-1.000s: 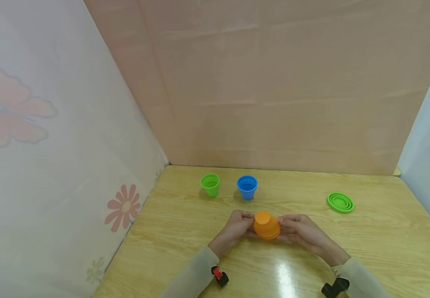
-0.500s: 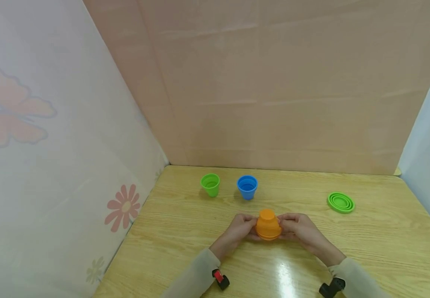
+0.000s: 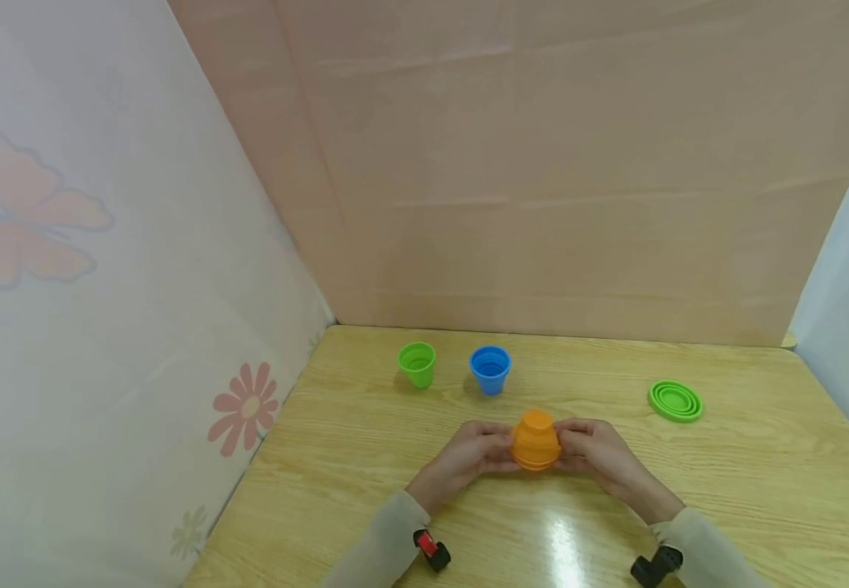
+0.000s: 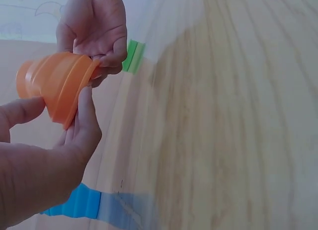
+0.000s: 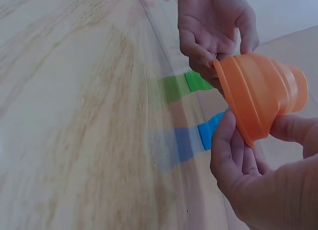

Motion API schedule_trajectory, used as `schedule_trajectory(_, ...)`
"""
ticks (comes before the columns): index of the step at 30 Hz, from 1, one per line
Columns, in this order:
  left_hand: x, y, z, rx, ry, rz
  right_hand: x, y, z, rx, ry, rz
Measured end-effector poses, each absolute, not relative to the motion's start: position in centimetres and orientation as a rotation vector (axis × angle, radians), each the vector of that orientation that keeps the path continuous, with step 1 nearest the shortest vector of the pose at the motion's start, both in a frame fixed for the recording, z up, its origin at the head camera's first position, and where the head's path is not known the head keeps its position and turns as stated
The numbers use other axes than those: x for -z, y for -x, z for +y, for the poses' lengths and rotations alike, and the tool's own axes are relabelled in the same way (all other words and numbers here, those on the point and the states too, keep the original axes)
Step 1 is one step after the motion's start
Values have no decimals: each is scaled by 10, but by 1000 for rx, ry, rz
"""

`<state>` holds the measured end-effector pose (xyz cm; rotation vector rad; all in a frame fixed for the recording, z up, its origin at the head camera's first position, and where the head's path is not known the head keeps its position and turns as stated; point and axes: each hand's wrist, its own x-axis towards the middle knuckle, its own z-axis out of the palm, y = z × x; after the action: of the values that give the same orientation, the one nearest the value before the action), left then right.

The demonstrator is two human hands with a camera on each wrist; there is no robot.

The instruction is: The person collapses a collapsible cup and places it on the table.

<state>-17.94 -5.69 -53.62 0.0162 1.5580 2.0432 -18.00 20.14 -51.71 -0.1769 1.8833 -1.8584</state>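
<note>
An orange collapsible cup (image 3: 536, 441), upside down with its narrow base up, is held between both hands above the table. My left hand (image 3: 471, 457) grips its left side, thumb on the stepped wall and fingers under the wide rim. On the opposite side my right hand (image 3: 601, 457) pinches it the same way. In the left wrist view the orange cup (image 4: 62, 86) shows ridged, stepped walls, one side pushed in near the thumb. The right wrist view shows the orange cup (image 5: 258, 96) with both hands' fingertips at its rim.
Behind the hands stand an upright green cup (image 3: 417, 365) and an upright blue cup (image 3: 490, 369). At the right a flattened green collapsible cup (image 3: 676, 401) lies on the wooden table (image 3: 321, 490). A beige curtain (image 3: 542, 163) closes off the back; a printed white cloth (image 3: 137, 245) hangs at left.
The orange cup, tilted toward the left a second ago, now stands straighter with its base up, slightly farther right. Both hands keep holding it; the other cups stay in place.
</note>
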Motion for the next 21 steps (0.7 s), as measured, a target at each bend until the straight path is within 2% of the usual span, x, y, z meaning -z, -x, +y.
schedule_trajectory(11,535,186,-46,-1991,100,1939,517,179,203,1963,205,1577)
schedule_trajectory(21,532,188,-40,-1982,149,2046,517,180,201,1934,168,1677)
